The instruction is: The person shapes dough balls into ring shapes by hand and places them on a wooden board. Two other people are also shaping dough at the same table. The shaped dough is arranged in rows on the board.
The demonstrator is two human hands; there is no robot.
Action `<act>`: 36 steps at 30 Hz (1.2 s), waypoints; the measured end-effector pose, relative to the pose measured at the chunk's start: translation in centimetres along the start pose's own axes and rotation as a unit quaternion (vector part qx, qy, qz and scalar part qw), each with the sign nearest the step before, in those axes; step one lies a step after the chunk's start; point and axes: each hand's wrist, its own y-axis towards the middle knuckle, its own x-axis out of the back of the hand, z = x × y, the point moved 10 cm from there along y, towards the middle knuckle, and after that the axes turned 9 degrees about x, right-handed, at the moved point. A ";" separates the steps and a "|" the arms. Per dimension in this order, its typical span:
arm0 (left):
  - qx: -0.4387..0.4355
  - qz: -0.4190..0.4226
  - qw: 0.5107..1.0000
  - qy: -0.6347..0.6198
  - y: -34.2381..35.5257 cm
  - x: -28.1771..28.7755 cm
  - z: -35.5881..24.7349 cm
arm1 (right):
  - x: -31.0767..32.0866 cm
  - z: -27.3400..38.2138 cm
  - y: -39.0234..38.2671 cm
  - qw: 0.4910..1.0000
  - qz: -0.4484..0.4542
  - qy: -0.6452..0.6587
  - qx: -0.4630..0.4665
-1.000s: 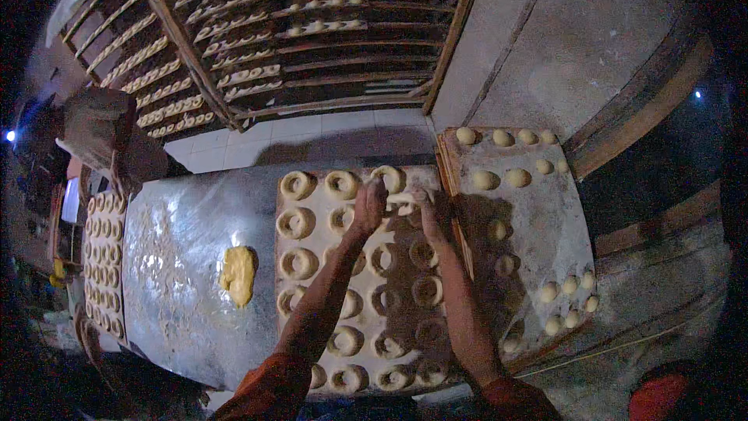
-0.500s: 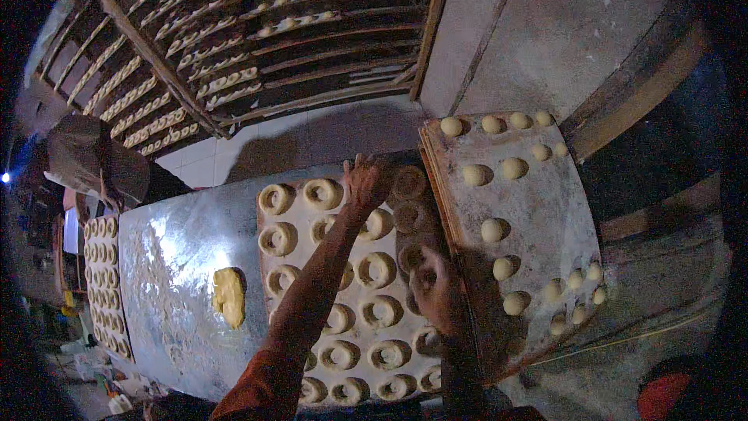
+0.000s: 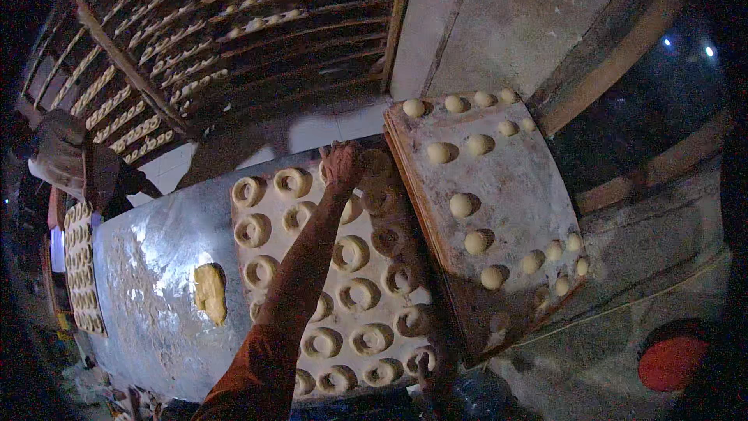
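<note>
The left arm [image 3: 300,269] stretches from the lower edge upward and slightly right, its forearm bare beyond an orange-red sleeve [image 3: 253,366]. At its far end the left hand [image 3: 341,164] is back-up, with fingers bent and pointing away from the body; their grip cannot be made out. The right hand [image 3: 432,372] is well apart from it, low and close to the body, in deep shadow, its fingers only dimly visible and their hold unclear.
</note>
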 end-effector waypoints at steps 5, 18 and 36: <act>0.043 -0.068 0.972 -0.220 -6.8 12.8 0.1 | 1.4 -1.5 -3.0 0.997 -0.059 -0.039 0.003; 0.498 0.110 0.811 -0.285 -57.0 27.2 20.7 | 1.8 -3.4 -6.0 0.980 -0.097 -0.159 0.063; 0.306 0.118 0.926 -0.187 -57.3 21.2 23.1 | -0.8 -16.7 2.3 0.984 0.066 0.145 0.080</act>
